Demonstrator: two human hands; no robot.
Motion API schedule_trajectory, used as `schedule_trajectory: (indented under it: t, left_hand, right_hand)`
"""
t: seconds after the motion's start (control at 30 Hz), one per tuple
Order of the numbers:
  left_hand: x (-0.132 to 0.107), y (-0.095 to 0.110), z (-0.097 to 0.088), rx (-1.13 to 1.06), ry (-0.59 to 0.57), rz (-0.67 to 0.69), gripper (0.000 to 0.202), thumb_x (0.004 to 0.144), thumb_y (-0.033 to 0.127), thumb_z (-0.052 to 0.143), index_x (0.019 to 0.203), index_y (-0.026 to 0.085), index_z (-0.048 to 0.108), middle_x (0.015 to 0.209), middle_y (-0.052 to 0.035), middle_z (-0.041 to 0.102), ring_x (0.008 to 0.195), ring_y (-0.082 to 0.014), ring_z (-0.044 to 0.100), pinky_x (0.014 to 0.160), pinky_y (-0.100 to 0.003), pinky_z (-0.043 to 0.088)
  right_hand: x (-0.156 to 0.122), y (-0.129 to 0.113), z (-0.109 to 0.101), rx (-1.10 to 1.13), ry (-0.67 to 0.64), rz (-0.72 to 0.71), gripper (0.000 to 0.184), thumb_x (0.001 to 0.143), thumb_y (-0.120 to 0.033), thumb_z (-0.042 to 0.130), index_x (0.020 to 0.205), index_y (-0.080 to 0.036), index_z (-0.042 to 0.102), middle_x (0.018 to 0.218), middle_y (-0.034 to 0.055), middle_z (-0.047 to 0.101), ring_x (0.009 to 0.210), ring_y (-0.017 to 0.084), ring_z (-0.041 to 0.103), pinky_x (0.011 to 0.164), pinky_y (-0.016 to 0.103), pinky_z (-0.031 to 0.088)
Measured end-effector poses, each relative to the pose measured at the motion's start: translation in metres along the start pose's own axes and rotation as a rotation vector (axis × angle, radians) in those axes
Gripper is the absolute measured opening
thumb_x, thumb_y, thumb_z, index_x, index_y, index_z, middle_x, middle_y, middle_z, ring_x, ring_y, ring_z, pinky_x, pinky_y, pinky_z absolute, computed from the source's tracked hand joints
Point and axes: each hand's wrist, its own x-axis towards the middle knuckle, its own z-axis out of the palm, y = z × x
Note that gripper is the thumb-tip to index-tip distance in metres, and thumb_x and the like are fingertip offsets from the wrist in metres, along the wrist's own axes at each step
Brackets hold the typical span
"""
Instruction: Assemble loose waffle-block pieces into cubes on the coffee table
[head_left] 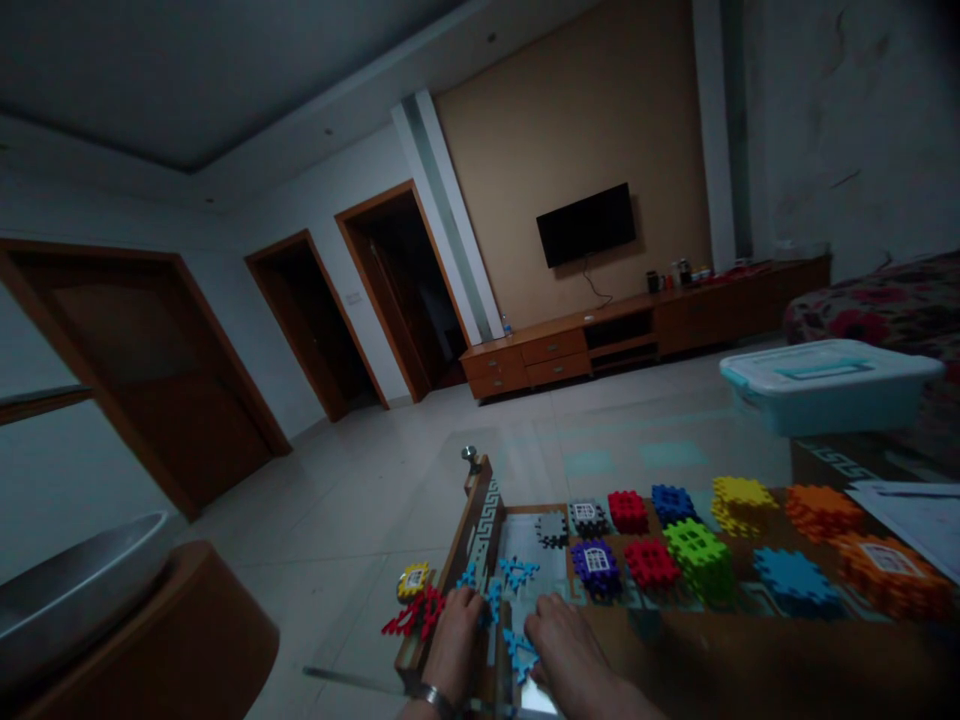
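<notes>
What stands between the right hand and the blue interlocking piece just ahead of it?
Nothing visible: only the pale sheet lies between the right hand and the blue interlocking piece. Another blue piece sits beside the hand, off that line.

Plastic block stacks (651, 562) just beyond hands (570, 645)

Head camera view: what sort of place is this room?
Probably a home living room: a black flat-screen television on the wall, a long low wooden cabinet beneath it, and a red floral-covered bed or sofa.
</notes>
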Motion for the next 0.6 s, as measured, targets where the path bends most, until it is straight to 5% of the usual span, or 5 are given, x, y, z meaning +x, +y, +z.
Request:
schedule_trajectory:
  t: [0.23,0.4,0.6]
  left_hand:
    - [-0.011,-0.015,-0.001,-0.028,0.061,0.074,0.032,0.069,0.007,0.042,0.089,0.02,0.064,0.104,-0.0067,0.061,0.1,-0.0209,0.052,0.089,-0.031,0.039]
    - [-0.014,-0.022,0.001,-0.021,0.047,0.113,0.029,0.066,0.009,0.043,0.081,0.02,0.065,0.099,-0.0048,0.061,0.095,-0.0203,0.052,0.084,-0.03,0.04]
    - [-0.014,-0.029,0.009,-0.101,0.064,0.094,0.02,0.064,0.01,0.047,0.07,0.02,0.063,0.096,-0.0031,0.061,0.094,-0.0191,0.051,0.086,-0.029,0.04]
  right_hand:
    - [0.006,0.019,0.011,0.012,0.059,0.038,0.027,0.074,-0.007,0.057,0.095,-0.018,0.07,0.104,0.011,0.067,0.1,0.026,0.059,0.083,0.032,0.04]
    - [0.0,0.014,0.006,0.061,0.046,-0.092,0.035,0.067,-0.007,0.061,0.098,-0.024,0.068,0.112,0.0055,0.065,0.104,0.023,0.056,0.08,0.027,0.039]
    - [0.002,0.01,0.002,-0.03,0.025,0.018,0.035,0.066,0.002,0.052,0.09,-0.018,0.069,0.103,0.0091,0.066,0.097,0.022,0.059,0.075,0.026,0.04]
